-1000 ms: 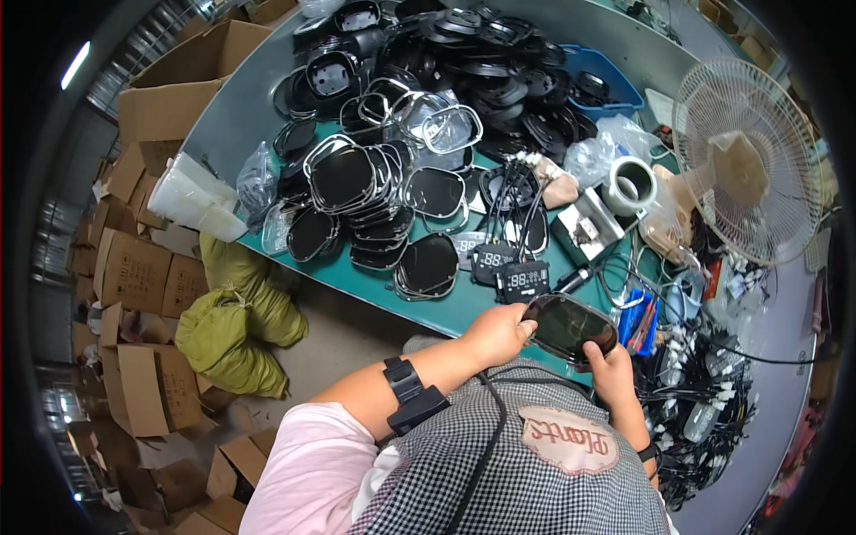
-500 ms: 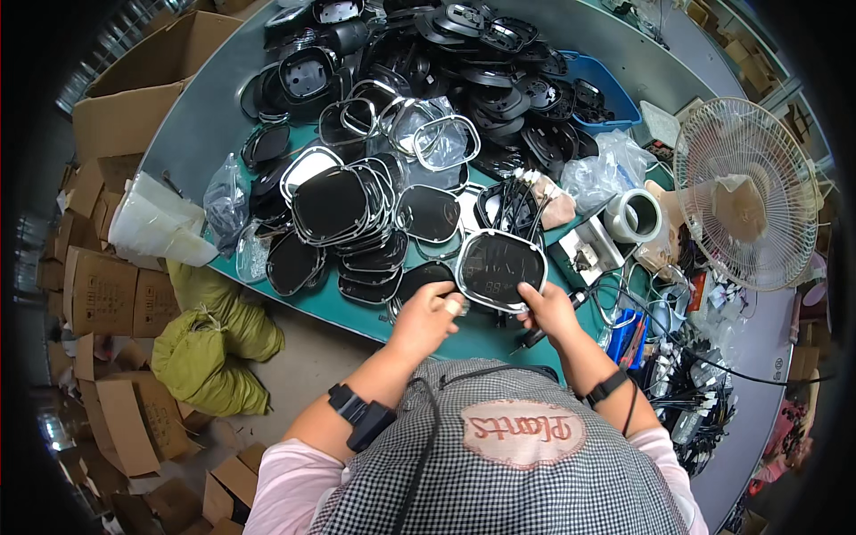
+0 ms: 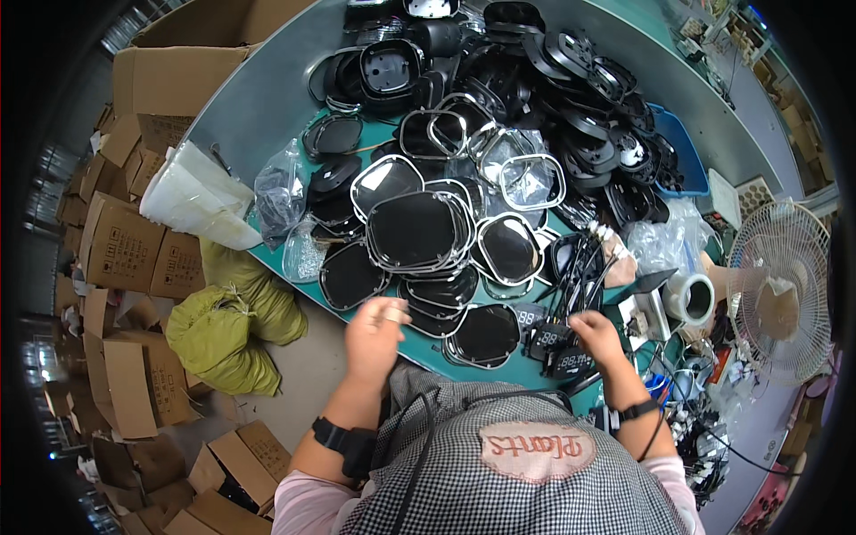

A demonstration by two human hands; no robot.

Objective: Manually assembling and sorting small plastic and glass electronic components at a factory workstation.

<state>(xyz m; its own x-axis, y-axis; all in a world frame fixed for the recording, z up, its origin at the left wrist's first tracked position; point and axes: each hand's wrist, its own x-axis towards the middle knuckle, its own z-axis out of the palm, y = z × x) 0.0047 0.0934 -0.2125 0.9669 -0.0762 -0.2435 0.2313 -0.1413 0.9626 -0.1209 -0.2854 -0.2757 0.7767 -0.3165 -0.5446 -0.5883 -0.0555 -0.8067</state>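
Observation:
My left hand (image 3: 374, 337) hovers at the table's near edge, with its fingers loosely curled and apart. A pale band shows on one finger, and I see nothing held. My right hand (image 3: 597, 339) is farther right, its fingertips closed at the edge of small black display boards (image 3: 553, 337) with white digits. Whether it grips one is unclear. Between my hands lies a dark, silver-rimmed panel (image 3: 483, 335). Behind it stands a stack of similar panels (image 3: 410, 230), and another rimmed panel (image 3: 510, 248) leans beside that stack.
Black plastic housings (image 3: 571, 116) are heaped at the back, near a blue bin (image 3: 682, 152). To the right are a white fan (image 3: 777, 276), a tape roll (image 3: 690, 299) and tangled cables. Cardboard boxes (image 3: 125, 245) and a green sack (image 3: 227, 339) lie left of the table.
The rimmed panel between my hands is no longer held. My left hand has drawn back left, while my right has moved to the display boards. The whole view has shifted.

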